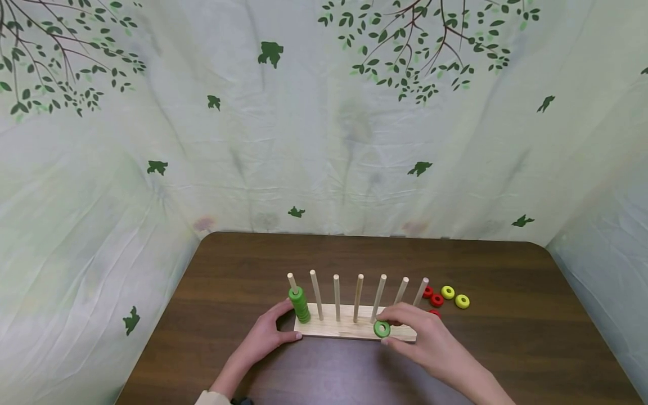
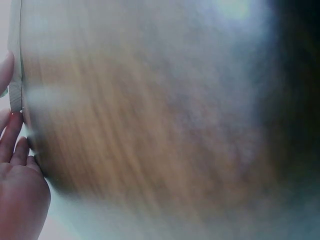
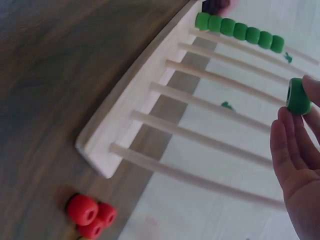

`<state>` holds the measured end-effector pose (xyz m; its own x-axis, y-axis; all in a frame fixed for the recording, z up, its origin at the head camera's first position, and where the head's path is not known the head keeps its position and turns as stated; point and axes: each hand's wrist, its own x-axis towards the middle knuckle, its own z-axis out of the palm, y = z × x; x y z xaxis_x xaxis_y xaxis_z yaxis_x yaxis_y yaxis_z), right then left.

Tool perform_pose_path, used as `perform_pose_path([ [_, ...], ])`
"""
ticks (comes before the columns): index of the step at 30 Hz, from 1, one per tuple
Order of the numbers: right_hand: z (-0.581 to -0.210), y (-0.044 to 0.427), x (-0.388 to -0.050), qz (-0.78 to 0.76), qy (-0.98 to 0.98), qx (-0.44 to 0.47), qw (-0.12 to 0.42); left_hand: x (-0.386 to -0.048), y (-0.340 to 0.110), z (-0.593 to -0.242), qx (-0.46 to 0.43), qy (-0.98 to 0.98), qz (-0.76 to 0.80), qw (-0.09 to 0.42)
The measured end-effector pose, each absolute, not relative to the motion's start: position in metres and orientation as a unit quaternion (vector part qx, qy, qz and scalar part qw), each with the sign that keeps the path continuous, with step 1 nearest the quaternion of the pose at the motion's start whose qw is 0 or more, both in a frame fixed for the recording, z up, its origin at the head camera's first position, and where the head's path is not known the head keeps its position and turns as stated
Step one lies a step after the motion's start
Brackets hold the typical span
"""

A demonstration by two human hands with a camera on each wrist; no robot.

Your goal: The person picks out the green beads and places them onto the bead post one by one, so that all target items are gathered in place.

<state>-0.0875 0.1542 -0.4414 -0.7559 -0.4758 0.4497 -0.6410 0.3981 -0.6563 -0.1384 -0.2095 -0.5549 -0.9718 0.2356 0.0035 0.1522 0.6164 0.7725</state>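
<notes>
A pale wooden peg stand (image 1: pixel 329 327) with a row of upright pegs sits on the table. My left hand (image 1: pixel 265 336) grips the stand's left end, thumb at the front corner; in the left wrist view its fingers (image 2: pixel 9 140) touch the wooden edge. Several green beads (image 1: pixel 300 308) are stacked on the leftmost peg, whose tip stays bare. Between thumb and fingers, my right hand (image 1: pixel 436 341) pinches one more green bead (image 3: pixel 299 97), its hole facing the head camera. That bead is in front of the stand's right half, off the pegs. The other pegs (image 3: pixel 200 175) carry no beads.
Right of the stand, several red beads (image 1: pixel 436 304) and two yellow beads (image 1: pixel 462 306) lie on the dark brown table (image 1: pixel 521 337). My right hand partly hides the stand's right end in the head view. A leaf-patterned cloth (image 1: pixel 344 185) hangs behind the table.
</notes>
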Motion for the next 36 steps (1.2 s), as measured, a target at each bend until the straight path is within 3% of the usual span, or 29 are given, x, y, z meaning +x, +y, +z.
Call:
perform_pose_path([
  [9,-0.429,0.137,-0.093,0.434,-0.818,0.371,0.065,-0.139,-0.209,-0.556,0.103,0.896,0.428,0.054],
  [24,-0.421,0.108,-0.101,0.44,-0.796,0.407,0.083,-0.138,-0.209,-0.554,0.099,0.898,0.425,0.06],
  [32,-0.406,0.092,-0.104,0.458,-0.788,0.406,0.061,-0.139,-0.209,-0.555,0.102,0.897,0.426,0.057],
  [36,-0.398,0.085,-0.108,0.454,-0.778,0.426,0.084,-0.139,-0.21,-0.555,0.101,0.896,0.428,0.061],
])
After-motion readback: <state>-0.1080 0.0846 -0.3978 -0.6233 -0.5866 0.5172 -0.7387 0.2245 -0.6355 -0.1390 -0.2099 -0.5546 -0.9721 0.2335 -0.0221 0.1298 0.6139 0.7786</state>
